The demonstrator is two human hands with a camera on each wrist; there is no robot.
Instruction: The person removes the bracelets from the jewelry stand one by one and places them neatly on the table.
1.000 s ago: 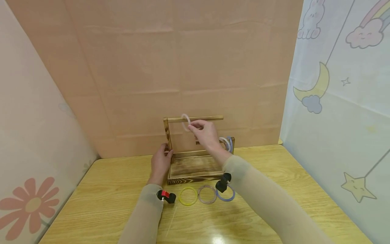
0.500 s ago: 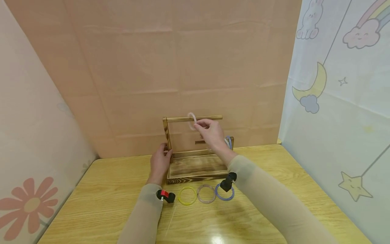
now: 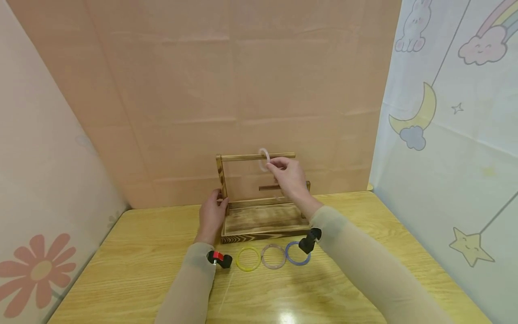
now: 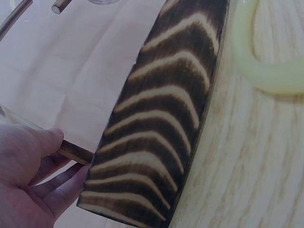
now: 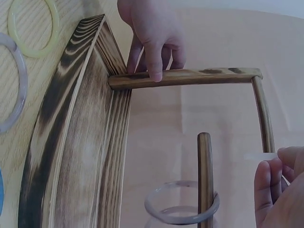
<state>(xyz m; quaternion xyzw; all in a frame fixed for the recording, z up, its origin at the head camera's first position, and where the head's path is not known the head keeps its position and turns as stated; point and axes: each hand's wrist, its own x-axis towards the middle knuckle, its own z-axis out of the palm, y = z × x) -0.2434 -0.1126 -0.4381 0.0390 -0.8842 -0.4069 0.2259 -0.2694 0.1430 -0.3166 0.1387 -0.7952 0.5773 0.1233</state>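
Note:
My right hand [image 3: 291,180] pinches a pale translucent bangle [image 3: 263,150] between thumb and fingertips. The bangle encircles the upper rod [image 3: 243,157] of a dark-grained wooden rack, about midway along it. At the rack's left side, my left hand [image 3: 211,213] grips the upright post [image 3: 221,175] low down, thumb in front; the left wrist view shows its fingers [image 4: 61,190] behind the post. Below, the lower rod [image 3: 269,187] carries a greyish bangle [image 5: 180,220], with more of its load partly hidden by my right hand and forearm in the head view.
On the table [image 3: 154,252], in front of the rack's base tray [image 3: 259,218], a yellow bangle [image 3: 238,261], a pinkish bangle [image 3: 273,268] and a blue bangle [image 3: 297,264] lie in a row. A fabric backdrop [image 3: 182,90] stands close behind the rack.
My right hand has moved right along the upper rod, taking the pale bangle toward the rod's free end. My left hand stays on the post.

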